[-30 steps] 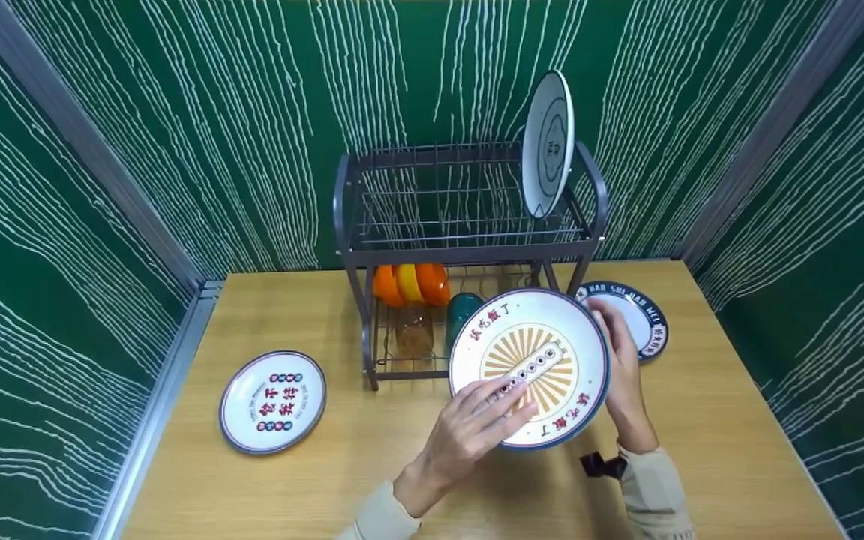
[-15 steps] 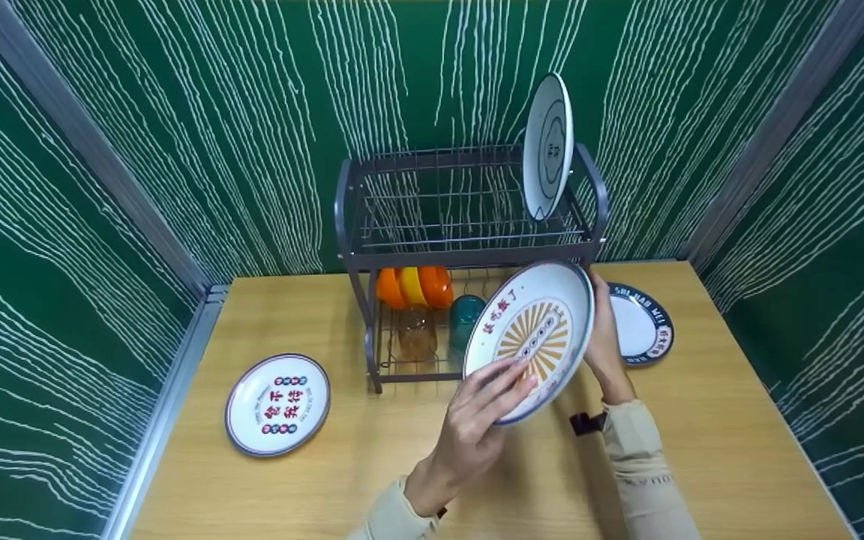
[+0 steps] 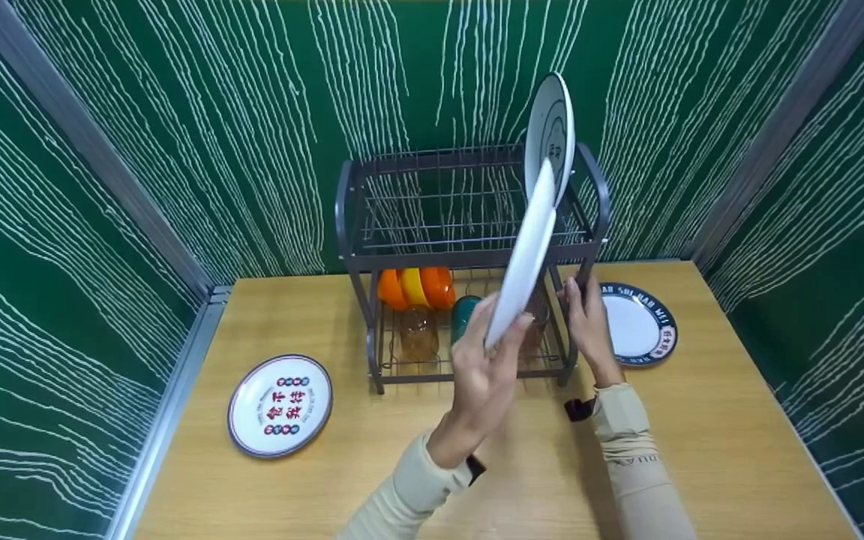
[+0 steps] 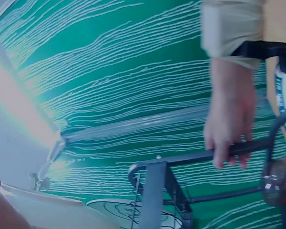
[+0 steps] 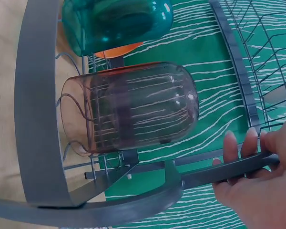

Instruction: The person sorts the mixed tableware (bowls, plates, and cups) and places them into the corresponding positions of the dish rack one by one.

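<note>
My left hand pinches a white plate at its lower edge, fingers on one side and thumb on the other. The plate is tilted up nearly edge-on, its printed face turned out of sight, and it overlaps the top tier of the dark dish rack. Behind it in the head view, a white plate with a dark line pattern stands upright at the rack's right end. Around the rack's right front post curl the fingers of my right hand, as the right wrist view also shows on the post.
On the lower tier sit orange and yellow bowls, an amber glass, a teal glass and a pinkish clear glass. Plates lie on the table at left and at right, a dark-rimmed plate.
The held plate has turned from face-on to edge-on and risen toward the rack's top tier in my left hand. My right hand has left the plate and moved onto the rack's post.
</note>
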A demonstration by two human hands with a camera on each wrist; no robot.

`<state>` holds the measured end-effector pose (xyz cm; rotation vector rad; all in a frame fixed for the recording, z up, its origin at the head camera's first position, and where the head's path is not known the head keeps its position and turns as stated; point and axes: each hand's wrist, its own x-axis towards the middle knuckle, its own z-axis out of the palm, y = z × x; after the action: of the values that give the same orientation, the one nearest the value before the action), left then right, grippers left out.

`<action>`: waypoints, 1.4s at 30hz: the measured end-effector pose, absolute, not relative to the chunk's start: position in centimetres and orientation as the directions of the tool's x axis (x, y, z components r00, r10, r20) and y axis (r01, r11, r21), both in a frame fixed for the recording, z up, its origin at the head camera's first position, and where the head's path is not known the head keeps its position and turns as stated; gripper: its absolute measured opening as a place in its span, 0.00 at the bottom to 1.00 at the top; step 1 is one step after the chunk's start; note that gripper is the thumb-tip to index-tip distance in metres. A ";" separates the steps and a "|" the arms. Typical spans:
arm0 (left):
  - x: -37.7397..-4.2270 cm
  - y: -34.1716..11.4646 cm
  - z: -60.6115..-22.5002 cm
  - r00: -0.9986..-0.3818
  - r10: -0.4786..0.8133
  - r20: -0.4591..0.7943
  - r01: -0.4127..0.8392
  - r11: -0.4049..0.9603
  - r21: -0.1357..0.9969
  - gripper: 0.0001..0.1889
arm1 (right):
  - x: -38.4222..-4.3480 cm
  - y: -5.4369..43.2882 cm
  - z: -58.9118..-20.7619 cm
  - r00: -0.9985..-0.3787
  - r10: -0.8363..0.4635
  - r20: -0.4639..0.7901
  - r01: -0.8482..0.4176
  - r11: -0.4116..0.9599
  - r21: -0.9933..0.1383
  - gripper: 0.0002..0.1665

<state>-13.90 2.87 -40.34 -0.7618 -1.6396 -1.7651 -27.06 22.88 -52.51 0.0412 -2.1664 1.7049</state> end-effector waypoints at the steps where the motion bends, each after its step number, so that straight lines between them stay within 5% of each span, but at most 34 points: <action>1: -14.2 3.1 -39.9 -0.679 -0.059 0.732 0.734 -0.060 0.677 0.18 | -27.0 22.9 -52.6 -0.930 0.204 0.307 -0.250 0.264 -0.932 0.20; 9: -16.9 3.9 -37.3 -0.814 -0.098 0.573 0.581 -0.159 0.798 0.21 | -26.2 22.1 -51.3 -0.940 0.201 0.274 -0.226 0.232 -0.946 0.15; 22: -20.4 5.3 -35.0 -0.817 -0.118 0.564 0.575 -0.225 0.787 0.19 | -24.4 21.4 -48.7 -0.955 0.170 0.245 -0.195 0.265 -0.944 0.16; 42: -24.0 6.5 -31.3 -0.863 0.156 0.481 0.471 -0.095 0.877 0.18 | -27.0 22.7 -53.0 -0.938 0.190 0.290 -0.234 0.272 -0.933 0.22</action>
<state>-23.96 6.51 -31.31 -0.6939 -1.9469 -2.0574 -27.00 22.74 -53.00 0.0402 -2.2035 1.7087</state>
